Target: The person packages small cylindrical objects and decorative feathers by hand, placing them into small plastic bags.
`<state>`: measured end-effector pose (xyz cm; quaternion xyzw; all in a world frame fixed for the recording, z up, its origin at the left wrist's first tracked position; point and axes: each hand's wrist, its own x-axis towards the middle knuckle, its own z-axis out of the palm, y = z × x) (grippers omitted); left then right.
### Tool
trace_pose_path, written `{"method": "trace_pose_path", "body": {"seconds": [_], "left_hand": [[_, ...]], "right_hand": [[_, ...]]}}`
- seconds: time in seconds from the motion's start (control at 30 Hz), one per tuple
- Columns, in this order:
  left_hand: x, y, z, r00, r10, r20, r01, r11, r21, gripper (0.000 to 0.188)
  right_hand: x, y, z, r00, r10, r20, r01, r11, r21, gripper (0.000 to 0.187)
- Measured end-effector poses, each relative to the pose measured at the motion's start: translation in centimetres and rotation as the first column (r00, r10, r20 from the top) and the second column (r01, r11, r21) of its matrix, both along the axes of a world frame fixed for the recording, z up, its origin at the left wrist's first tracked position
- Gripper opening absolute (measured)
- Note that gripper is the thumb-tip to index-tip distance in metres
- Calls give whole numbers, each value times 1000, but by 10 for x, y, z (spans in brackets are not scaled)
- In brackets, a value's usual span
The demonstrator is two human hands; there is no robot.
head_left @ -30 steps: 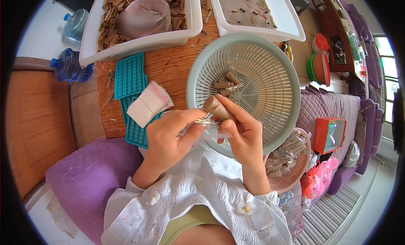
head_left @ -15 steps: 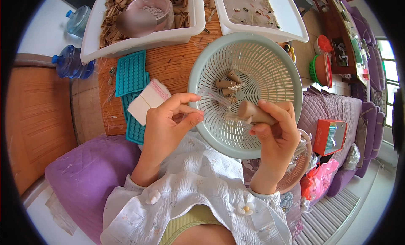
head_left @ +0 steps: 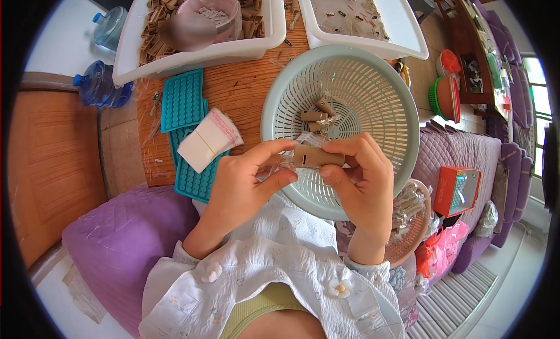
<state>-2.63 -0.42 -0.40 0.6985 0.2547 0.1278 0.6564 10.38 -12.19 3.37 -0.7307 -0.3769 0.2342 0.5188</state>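
Observation:
My right hand grips a short brown cardboard tube with a small slot near its left end, thumb below and fingers above. My left hand pinches a small clear plastic bag against that left end. How much of the tube sits in the bag I cannot tell. Both hands are over the near-left part of a grey-green slotted basket. Inside the basket lie several similar tubes with thin pale strings. A banded stack of flat bags with pink-marked edges lies beside my left hand.
Teal moulded trays lie under and behind the bag stack on the wooden table. A white bin of brown pieces and another white bin stand behind. A pinkish basket of wrapped pieces is at the right.
My right hand has brought the tube left and turned it level, its end now meeting my left fingers. My left hand has shifted slightly right with the clear bag.

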Motion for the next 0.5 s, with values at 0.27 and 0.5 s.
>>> {"method": "trace_pose_path", "body": {"seconds": [0.27,0.5], "left_hand": [[8,-6,-10,988,25,151,-18,999,-49,44],[13,-8,-2,995,-79,67,70,988,136,47]], "right_hand": [[7,-3,0,985,-49,-163,12,976,-219,17],[6,3,-13,981,77,180,-59,993,-103,14]]}}
